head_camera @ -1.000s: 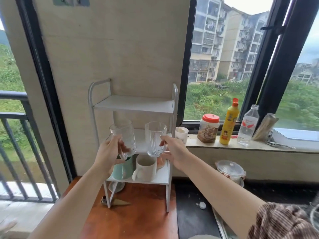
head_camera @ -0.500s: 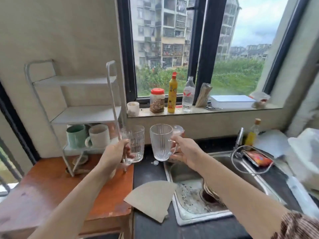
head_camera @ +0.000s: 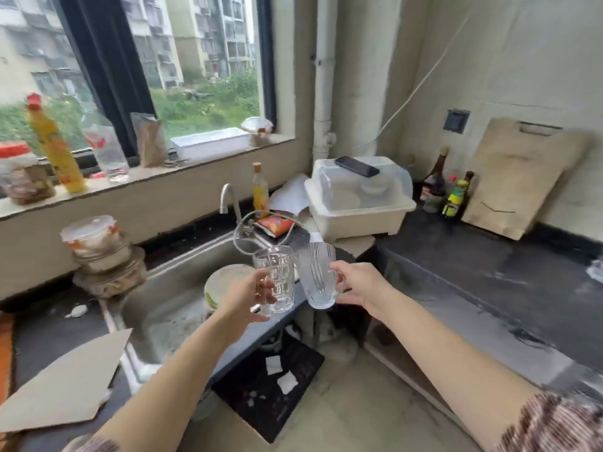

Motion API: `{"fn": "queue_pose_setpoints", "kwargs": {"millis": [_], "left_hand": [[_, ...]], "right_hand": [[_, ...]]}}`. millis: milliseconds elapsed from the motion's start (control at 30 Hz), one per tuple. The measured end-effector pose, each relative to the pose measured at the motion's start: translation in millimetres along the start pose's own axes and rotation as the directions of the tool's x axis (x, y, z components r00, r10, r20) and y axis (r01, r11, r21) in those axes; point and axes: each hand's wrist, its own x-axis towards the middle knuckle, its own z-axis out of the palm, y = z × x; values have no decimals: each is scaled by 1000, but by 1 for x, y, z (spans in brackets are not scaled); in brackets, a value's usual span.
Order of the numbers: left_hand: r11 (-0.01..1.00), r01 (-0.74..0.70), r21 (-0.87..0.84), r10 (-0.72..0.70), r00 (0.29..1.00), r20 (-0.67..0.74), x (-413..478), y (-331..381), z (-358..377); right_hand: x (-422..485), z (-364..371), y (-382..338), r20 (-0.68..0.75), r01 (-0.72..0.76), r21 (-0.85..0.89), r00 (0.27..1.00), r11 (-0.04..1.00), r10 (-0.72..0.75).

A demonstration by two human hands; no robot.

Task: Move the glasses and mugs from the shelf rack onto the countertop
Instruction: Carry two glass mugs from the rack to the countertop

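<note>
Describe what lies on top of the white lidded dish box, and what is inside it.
A dark phone lies flat on the clear lid of the dish box. Through the lid, pale dishes show dimly; their number is hidden.

Open stretch mid countertop [head_camera: 473, 282] on rt. Dish box [head_camera: 359, 220] blocks its left end; bottles [head_camera: 452, 197] & cutting board [head_camera: 515, 177] line back wall; blurred thing [head_camera: 595, 270], maybe glass, at rt edge.
</note>
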Motion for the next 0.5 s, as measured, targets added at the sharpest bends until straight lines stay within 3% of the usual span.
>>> {"fn": "queue_pose_setpoints", "kwargs": {"millis": [200, 500], "left_hand": [[990, 51, 130, -81, 968, 237, 52, -2, 153], [954, 116, 276, -241, 844, 479, 135, -13, 385]], "right_hand": [[11, -145, 31, -266, -65, 82, 960, 995, 85], [60, -335, 67, -552, -92, 304, 794, 948, 254]]}}
